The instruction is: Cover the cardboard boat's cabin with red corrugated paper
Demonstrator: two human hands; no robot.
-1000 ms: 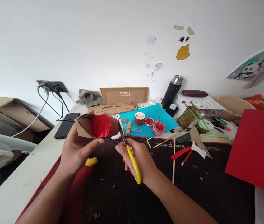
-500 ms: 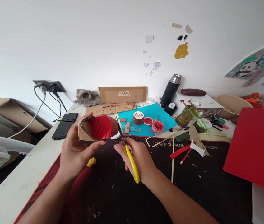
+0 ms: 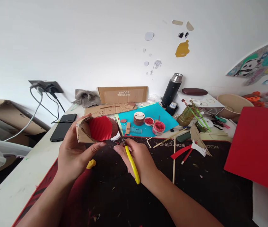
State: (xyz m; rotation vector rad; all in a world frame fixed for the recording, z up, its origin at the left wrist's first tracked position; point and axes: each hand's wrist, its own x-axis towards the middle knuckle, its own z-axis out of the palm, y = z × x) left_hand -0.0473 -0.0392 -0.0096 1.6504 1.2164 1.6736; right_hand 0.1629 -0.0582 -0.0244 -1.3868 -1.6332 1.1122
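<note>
My left hand (image 3: 73, 157) is closed around a small cardboard piece (image 3: 83, 132) with a corrugated red panel (image 3: 101, 128) on it and a brown rounded end at its right. My right hand (image 3: 139, 157) grips scissors (image 3: 132, 164) with yellow handles, their dark blades pointing up and away, close to the brown end of the cardboard piece. Whether the blades touch it I cannot tell. A yellow object (image 3: 91, 164) lies on the black mat (image 3: 115, 201) below my left hand.
On a blue sheet (image 3: 169, 121) stand a brown-and-white jar (image 3: 139, 118) and an open jar of red paint (image 3: 158, 128). Behind are a black flask (image 3: 172, 90) and flat cardboard (image 3: 123, 95). A phone (image 3: 63, 127) lies left; red board (image 3: 258, 148) and red strips (image 3: 182, 151) lie right.
The whole view has shifted slightly, so everything sits a little further left. Both hands keep their hold on the cardboard piece and the scissors, with little other visible movement.
</note>
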